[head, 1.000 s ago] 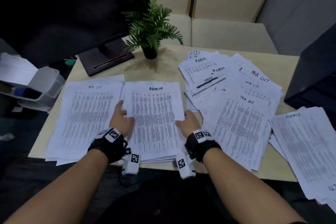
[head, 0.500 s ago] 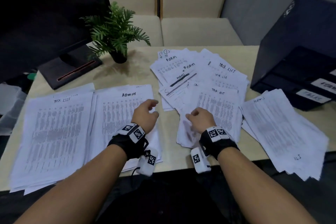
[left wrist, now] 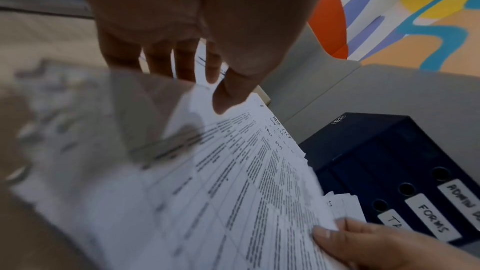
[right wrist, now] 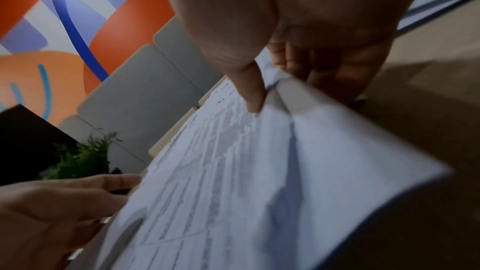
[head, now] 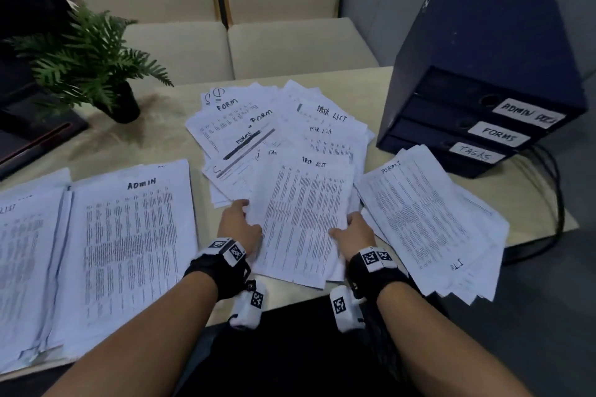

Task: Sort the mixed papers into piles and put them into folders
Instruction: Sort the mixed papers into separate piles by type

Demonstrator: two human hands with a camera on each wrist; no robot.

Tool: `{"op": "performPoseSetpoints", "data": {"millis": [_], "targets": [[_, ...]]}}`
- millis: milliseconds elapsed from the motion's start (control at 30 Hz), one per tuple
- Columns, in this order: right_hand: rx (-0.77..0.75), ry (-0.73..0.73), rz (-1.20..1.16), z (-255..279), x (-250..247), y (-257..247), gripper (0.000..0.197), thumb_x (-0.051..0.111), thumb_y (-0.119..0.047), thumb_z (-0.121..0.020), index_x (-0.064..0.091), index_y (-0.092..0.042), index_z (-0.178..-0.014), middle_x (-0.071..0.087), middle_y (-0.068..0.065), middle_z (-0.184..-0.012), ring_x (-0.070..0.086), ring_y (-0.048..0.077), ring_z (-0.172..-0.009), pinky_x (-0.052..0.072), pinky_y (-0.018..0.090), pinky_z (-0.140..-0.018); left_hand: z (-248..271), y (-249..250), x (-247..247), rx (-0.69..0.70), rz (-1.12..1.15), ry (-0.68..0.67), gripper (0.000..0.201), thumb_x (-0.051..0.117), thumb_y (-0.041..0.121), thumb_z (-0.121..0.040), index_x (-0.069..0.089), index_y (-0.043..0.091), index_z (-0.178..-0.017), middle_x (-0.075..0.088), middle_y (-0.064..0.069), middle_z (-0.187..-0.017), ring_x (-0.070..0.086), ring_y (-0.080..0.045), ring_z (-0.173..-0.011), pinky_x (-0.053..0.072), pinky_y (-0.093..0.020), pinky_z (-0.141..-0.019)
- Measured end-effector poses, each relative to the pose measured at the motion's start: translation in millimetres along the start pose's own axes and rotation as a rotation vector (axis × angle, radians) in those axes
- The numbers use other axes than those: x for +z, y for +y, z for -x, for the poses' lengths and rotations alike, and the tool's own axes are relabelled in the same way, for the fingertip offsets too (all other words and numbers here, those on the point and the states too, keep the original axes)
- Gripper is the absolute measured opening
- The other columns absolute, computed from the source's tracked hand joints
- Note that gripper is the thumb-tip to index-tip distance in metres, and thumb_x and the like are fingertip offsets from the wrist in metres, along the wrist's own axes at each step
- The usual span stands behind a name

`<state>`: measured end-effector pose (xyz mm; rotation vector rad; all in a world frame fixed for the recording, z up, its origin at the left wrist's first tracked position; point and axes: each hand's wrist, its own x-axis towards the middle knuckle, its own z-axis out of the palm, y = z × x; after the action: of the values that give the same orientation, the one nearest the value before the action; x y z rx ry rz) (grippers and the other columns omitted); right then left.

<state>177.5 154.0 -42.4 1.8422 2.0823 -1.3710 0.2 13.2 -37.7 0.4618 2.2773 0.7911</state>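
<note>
A mixed fan of papers (head: 258, 126) marked FORM and TASK LIST lies mid-table. Its top sheet, a task list sheet (head: 306, 213), is tilted up off the pile. My left hand (head: 242, 219) pinches its left edge, thumb on top and fingers beneath (left wrist: 218, 89). My right hand (head: 350, 230) pinches the right edge the same way (right wrist: 275, 83). An ADMIN pile (head: 129, 245) and a task list pile (head: 19, 251) lie to the left, a FORMS pile (head: 429, 219) to the right. The dark blue folder box (head: 483, 74) holds binders labelled ADMIN, FORMS and TASKS.
A potted fern (head: 96, 74) stands at the back left beside a dark stand (head: 32, 132). A black cable (head: 554, 203) loops off the table's right edge. Cream seat cushions (head: 274, 48) sit beyond the table (head: 200, 267). The FORMS pile overhangs the near edge.
Both hands left the ADMIN pile, moved right to the mixed fan and took the top task list sheet by its sides. My head turned right, bringing the folder box into view.
</note>
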Motion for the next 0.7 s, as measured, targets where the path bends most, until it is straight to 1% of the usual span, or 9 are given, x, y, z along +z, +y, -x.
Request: {"op": "performPoseSetpoints", "data": {"millis": [100,167,233,333,400,467,500,600,700], "targets": [[-0.128,-0.051,-0.105,-8,-5,2,0.010,0.059,-0.012,-0.092,0.060,-0.011,-0.102,0.066,0.002,-0.103,0.063,0.022,-0.093,0.046,0.027,-0.075,-2,0,-2,-0.039,0.034,0.031,0.063,0.056,0.005,-0.087,0.030,0.011,-0.144,0.060,-0.008,-0.096,0.057,-0.030,-0.098,0.041,-0.029,-0.080],[-0.178,-0.091,-0.185,-11,-14,2,0.008,0.058,-0.011,-0.093,0.061,-0.017,-0.090,0.069,0.000,-0.096,0.066,0.023,-0.092,0.050,0.030,-0.078,-4,0,-4,-0.078,0.075,0.020,0.060,0.056,0.009,-0.089,0.031,0.013,-0.143,0.061,-0.014,-0.112,0.058,-0.032,-0.105,0.042,-0.031,-0.086],[-0.172,-0.125,-0.228,-17,-19,6,0.015,0.058,-0.014,-0.093,0.065,-0.026,-0.086,0.072,-0.001,-0.096,0.068,0.022,-0.092,0.054,0.039,-0.085,-6,-4,-6,-0.093,0.141,-0.003,0.052,0.056,0.014,-0.089,0.039,0.016,-0.138,0.057,-0.009,-0.121,0.057,-0.026,-0.109,0.042,-0.030,-0.092],[-0.166,-0.162,-0.218,-24,-26,9,0.016,0.058,-0.013,-0.093,0.072,-0.020,-0.099,0.073,0.003,-0.105,0.068,0.024,-0.097,0.052,0.047,-0.094,-6,-10,-5,-0.092,0.259,0.001,0.049,0.056,0.012,-0.085,0.045,0.020,-0.131,0.063,-0.008,-0.122,0.062,-0.026,-0.106,0.046,-0.041,-0.099],[-0.164,-0.156,-0.202,-25,-29,8,0.019,0.058,-0.012,-0.093,0.072,-0.013,-0.106,0.072,0.004,-0.107,0.066,0.023,-0.098,0.051,0.041,-0.095,-4,-11,-5,-0.097,0.272,-0.007,0.039,0.057,0.006,-0.087,0.050,0.015,-0.124,0.067,-0.009,-0.111,0.064,-0.027,-0.097,0.050,-0.037,-0.092],[-0.157,-0.160,-0.208,-24,-30,8,0.019,0.055,-0.009,-0.094,0.071,-0.015,-0.104,0.072,0.002,-0.105,0.066,0.022,-0.098,0.051,0.036,-0.093,-1,-10,-7,-0.090,0.224,-0.015,0.023,0.058,0.008,-0.089,0.056,0.012,-0.112,0.066,-0.005,-0.095,0.061,-0.023,-0.080,0.049,-0.023,-0.071],[-0.141,-0.171,-0.236,-24,-30,8,0.020,0.054,-0.008,-0.095,0.071,-0.018,-0.100,0.072,0.000,-0.102,0.067,0.022,-0.097,0.052,0.037,-0.093,0,-12,-8,-0.092,0.221,-0.012,0.018,0.059,0.010,-0.089,0.057,0.011,-0.107,0.065,-0.005,-0.091,0.058,-0.022,-0.075,0.047,-0.022,-0.065],[-0.101,-0.196,-0.337,-24,-30,11,0.023,0.054,-0.006,-0.095,0.070,-0.024,-0.091,0.073,0.003,-0.100,0.068,0.026,-0.096,0.051,0.047,-0.095,1,-14,-9,-0.114,0.337,-0.045,0.014,0.059,0.008,-0.089,0.057,0.017,-0.099,0.067,-0.011,-0.104,0.063,-0.027,-0.084,0.051,-0.036,-0.078],[-0.111,-0.227,-0.441,-23,-28,12,0.026,0.052,0.000,-0.095,0.069,-0.019,-0.095,0.072,0.006,-0.103,0.068,0.025,-0.098,0.050,0.045,-0.095,3,-9,-15,-0.123,0.482,-0.066,0.029,0.058,0.005,-0.089,0.051,0.019,-0.113,0.065,-0.008,-0.114,0.064,-0.028,-0.098,0.050,-0.048,-0.093]]}}
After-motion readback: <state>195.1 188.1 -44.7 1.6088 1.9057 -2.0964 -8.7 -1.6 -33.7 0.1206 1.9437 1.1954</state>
